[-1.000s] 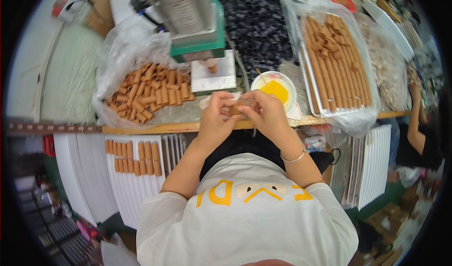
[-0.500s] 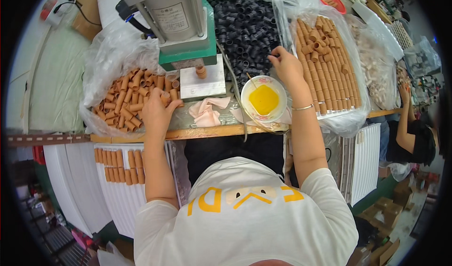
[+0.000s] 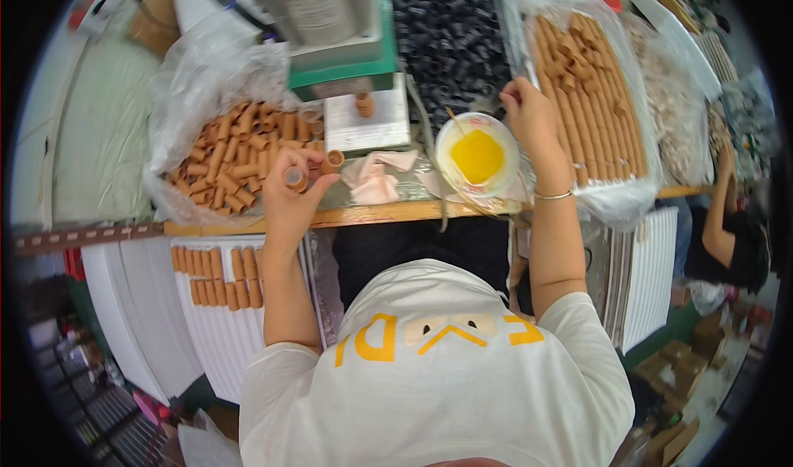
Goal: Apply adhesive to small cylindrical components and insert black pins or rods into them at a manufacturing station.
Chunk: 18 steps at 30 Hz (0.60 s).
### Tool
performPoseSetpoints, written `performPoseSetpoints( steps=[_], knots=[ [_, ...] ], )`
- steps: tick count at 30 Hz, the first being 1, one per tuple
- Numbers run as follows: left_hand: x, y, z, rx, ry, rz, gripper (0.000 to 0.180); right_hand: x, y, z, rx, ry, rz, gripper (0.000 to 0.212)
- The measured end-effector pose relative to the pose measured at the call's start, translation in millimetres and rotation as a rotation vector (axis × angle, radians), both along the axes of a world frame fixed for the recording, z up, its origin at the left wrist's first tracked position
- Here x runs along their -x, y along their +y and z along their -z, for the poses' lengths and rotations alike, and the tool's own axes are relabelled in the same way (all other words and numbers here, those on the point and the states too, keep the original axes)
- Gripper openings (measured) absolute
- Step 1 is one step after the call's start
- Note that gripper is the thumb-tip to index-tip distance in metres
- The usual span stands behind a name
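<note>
My left hand [image 3: 287,212] is above the near edge of a heap of loose brown tubes [image 3: 216,157]. Its fingers are closed round a short brown tube [image 3: 296,179] whose pale inner end faces up. At its fingertips is a second brown tube [image 3: 333,162], its open end showing. My right hand [image 3: 533,118] hovers at the right border of a pile of black tubular pieces [image 3: 453,41], beside a white bowl of yellow liquid [image 3: 477,154]. Its thumb and fingers are pinched; what they hold, if anything, is hidden. A brown tubular piece [image 3: 364,104] stands upright on the press's pale metal plate [image 3: 388,128].
A green-and-grey press [image 3: 343,74] rises behind the plate. Pink cloth [image 3: 376,179] lies before it, near the wooden table edge [image 3: 388,212]. Brown tubes lie in rows [image 3: 591,124] at right. Another tray of tubes [image 3: 216,277] sits below left. A person [image 3: 723,227] works at far right.
My left hand has drawn back from the heap with the brown tubes, turning so their ends show. My right hand has shifted slightly right, away from the black pieces. The whole view has shifted a little.
</note>
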State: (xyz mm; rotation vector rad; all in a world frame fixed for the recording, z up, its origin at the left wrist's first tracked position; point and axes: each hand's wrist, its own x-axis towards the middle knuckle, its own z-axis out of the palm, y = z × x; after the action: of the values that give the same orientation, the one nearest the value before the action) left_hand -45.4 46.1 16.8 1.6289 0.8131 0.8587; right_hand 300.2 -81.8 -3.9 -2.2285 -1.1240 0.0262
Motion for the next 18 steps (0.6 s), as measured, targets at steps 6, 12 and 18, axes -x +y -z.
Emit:
performPoseSetpoints(
  steps=[6, 12, 18],
  knots=[
    [-41, -40, 5, -0.02, -0.06, 0.226, 0.036, 59, -52, -28, -0.174, -0.129, -0.221, 0.007],
    [-74, -57, 10, 0.022, 0.022, 0.26, 0.036, 70, -64, 7, -0.018, -0.401, -0.37, 0.006],
    [-92, -58, 6, -0.154, 0.057, 0.251, 0.034, 80, -67, -41, -0.472, 0.077, -0.336, 0.015]
  ],
)
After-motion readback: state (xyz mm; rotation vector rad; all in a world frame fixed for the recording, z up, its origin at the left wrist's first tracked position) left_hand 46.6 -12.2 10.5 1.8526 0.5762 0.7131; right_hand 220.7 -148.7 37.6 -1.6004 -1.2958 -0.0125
